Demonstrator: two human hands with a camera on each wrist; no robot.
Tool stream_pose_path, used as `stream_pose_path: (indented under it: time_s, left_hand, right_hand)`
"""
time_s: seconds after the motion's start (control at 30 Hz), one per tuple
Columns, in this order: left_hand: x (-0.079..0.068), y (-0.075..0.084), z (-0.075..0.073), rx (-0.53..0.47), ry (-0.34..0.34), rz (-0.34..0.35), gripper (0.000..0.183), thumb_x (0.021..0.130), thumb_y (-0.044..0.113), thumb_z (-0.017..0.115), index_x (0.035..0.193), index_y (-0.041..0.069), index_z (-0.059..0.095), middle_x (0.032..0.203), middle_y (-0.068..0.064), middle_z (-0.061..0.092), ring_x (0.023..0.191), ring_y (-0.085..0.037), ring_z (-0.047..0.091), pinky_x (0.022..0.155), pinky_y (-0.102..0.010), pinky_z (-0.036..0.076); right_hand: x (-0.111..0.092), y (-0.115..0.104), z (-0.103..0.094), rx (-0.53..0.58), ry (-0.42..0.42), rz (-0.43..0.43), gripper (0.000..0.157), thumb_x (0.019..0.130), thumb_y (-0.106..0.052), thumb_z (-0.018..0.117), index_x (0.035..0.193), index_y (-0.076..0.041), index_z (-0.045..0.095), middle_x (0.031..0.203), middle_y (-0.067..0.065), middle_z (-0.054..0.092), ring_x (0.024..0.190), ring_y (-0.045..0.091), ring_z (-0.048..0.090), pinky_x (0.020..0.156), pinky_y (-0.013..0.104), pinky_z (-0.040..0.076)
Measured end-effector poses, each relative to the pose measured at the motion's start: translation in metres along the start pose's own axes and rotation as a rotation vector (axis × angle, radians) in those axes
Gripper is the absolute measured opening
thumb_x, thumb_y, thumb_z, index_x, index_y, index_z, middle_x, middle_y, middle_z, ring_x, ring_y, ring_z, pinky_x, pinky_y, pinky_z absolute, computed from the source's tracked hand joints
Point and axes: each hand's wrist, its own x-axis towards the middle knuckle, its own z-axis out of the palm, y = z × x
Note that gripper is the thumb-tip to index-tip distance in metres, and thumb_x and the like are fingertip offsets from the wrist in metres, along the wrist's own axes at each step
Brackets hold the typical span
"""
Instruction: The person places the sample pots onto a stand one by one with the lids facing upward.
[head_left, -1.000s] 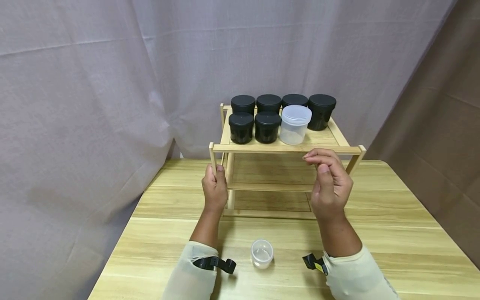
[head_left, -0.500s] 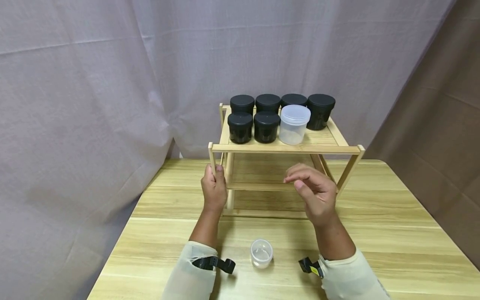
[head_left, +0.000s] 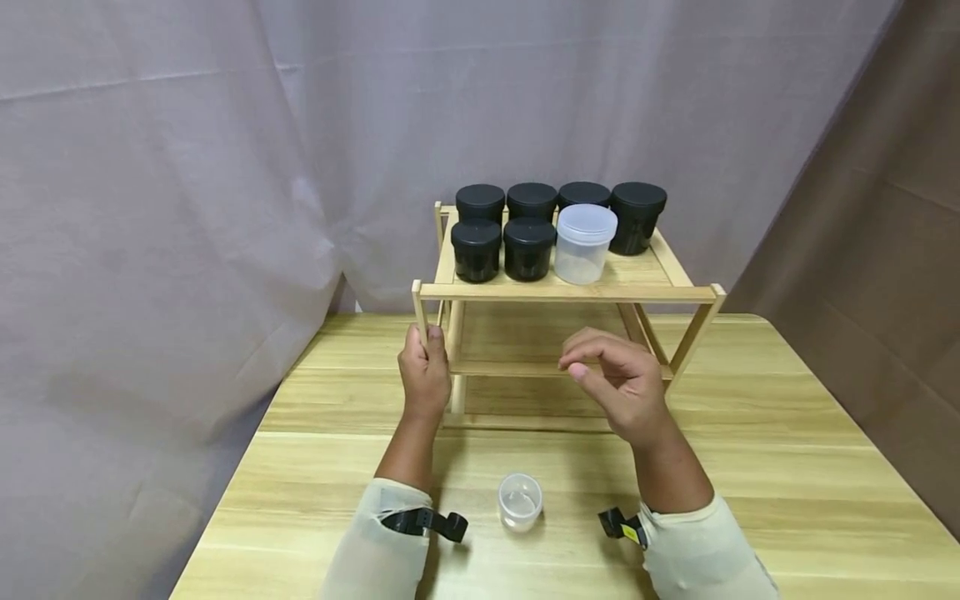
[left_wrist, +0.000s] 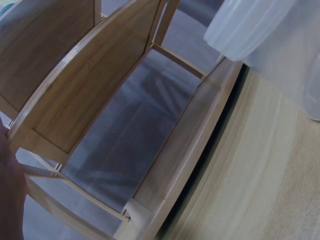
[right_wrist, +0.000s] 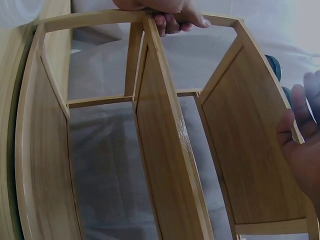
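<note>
A three-tier wooden rack [head_left: 570, 292] stands on the table. My left hand [head_left: 425, 371] grips its left front post; the right wrist view also shows that left hand [right_wrist: 172, 12] around the post. My right hand [head_left: 618, 383] hovers before the middle tier, fingers loosely bent and thumb near the fingertips, holding nothing. On the top tier sit several black lidded jars [head_left: 529, 250] in two rows, with one translucent lidded jar [head_left: 585, 250] in the front row. Between my forearms, a small clear cup [head_left: 520, 504] stands open-topped on the table.
Wood-grain table [head_left: 300, 500] extends to both sides of the rack. A grey curtain [head_left: 225, 208] hangs behind and at the left, a brown one [head_left: 885, 250] at the right. Black wrist cameras [head_left: 446, 525] stick out inward from both sleeves.
My right hand has moved down and left, away from the top tier's front rail. My left hand keeps its grip on the post. Jars and cup stay where they were.
</note>
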Motion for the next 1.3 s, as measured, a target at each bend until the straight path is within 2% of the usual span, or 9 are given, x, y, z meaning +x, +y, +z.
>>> stream_pose_path:
  time_s: [0.17,0.37,0.47,0.6,0.73,0.83,0.93,1.07,1.3]
  left_hand:
    - [0.002,0.000,0.000,-0.005,0.004,0.004,0.028,0.115,0.010,0.048,0.093,-0.007,0.053,0.057,0.009,0.042,0.048,0.000,0.034,0.042,-0.017,0.026]
    - [0.002,0.000,0.001,-0.002,0.018,-0.005,0.028,0.115,0.010,0.050,0.093,-0.007,0.054,0.058,0.010,0.044,0.049,-0.001,0.037,0.044,-0.017,0.027]
    - [0.001,0.001,-0.001,-0.010,0.028,-0.018,0.027,0.114,0.010,0.050,0.094,-0.007,0.055,0.058,0.011,0.044,0.049,0.000,0.036,0.043,-0.017,0.026]
    - [0.000,0.001,-0.003,-0.018,0.029,-0.029,0.026,0.114,0.008,0.050,0.094,-0.007,0.054,0.058,0.013,0.044,0.048,0.000,0.036,0.042,-0.017,0.026]
    - [0.000,0.001,-0.002,-0.018,0.028,-0.027,0.026,0.114,0.009,0.051,0.094,-0.008,0.055,0.058,0.013,0.044,0.049,0.000,0.037,0.043,-0.017,0.027]
    - [0.000,0.001,-0.001,-0.029,0.036,-0.025,0.026,0.114,0.009,0.051,0.094,-0.007,0.056,0.058,0.013,0.045,0.049,0.000,0.037,0.043,-0.017,0.027]
    - [0.001,0.001,0.000,-0.026,0.037,-0.022,0.026,0.114,0.009,0.051,0.095,-0.008,0.056,0.058,0.011,0.045,0.049,0.000,0.037,0.043,-0.016,0.027]
    - [0.001,0.001,0.001,-0.009,0.033,-0.018,0.026,0.114,0.010,0.051,0.096,-0.008,0.057,0.059,0.010,0.044,0.050,0.000,0.037,0.044,-0.016,0.028]
    - [0.001,0.001,0.002,-0.006,0.034,-0.011,0.025,0.114,0.009,0.052,0.096,-0.007,0.058,0.059,0.011,0.045,0.050,0.000,0.037,0.044,-0.017,0.028]
  right_hand:
    - [0.001,-0.007,-0.008,-0.072,-0.117,0.084,0.028,0.086,0.029,0.059,0.101,0.010,0.073,0.100,0.010,0.075,0.098,0.017,0.070,0.091,0.024,0.060]
    - [0.001,-0.019,-0.019,-0.275,-0.352,0.275,0.036,0.092,0.016,0.073,0.114,-0.012,0.078,0.110,0.005,0.077,0.103,0.014,0.072,0.095,0.025,0.059]
    - [0.000,-0.023,-0.020,-0.354,-0.475,0.386,0.033,0.097,0.003,0.078,0.122,-0.018,0.077,0.118,0.000,0.077,0.108,0.012,0.072,0.097,0.030,0.060]
    - [-0.001,-0.027,-0.017,-0.430,-0.634,0.561,0.027,0.103,-0.022,0.080,0.130,-0.021,0.074,0.126,-0.006,0.075,0.116,0.014,0.071,0.101,0.036,0.061]
    - [-0.002,-0.028,-0.013,-0.470,-0.759,0.674,0.039,0.102,-0.036,0.081,0.135,-0.019,0.070,0.127,-0.005,0.074,0.120,0.022,0.071,0.103,0.042,0.060]
    - [-0.005,-0.026,-0.009,-0.475,-0.835,0.704,0.051,0.097,-0.034,0.086,0.141,-0.015,0.067,0.127,-0.002,0.072,0.121,0.024,0.069,0.103,0.045,0.059]
    - [-0.008,-0.021,-0.004,-0.448,-0.897,0.733,0.062,0.092,-0.025,0.090,0.146,-0.011,0.063,0.129,0.003,0.071,0.123,0.027,0.067,0.107,0.049,0.058]
    - [-0.011,-0.014,0.005,-0.427,-0.967,0.798,0.077,0.085,-0.018,0.094,0.153,-0.010,0.058,0.135,0.007,0.070,0.128,0.031,0.065,0.110,0.055,0.056]
    - [-0.017,-0.004,0.017,-0.423,-1.032,0.898,0.087,0.077,-0.007,0.096,0.154,-0.011,0.057,0.138,0.006,0.069,0.130,0.030,0.064,0.110,0.050,0.055]
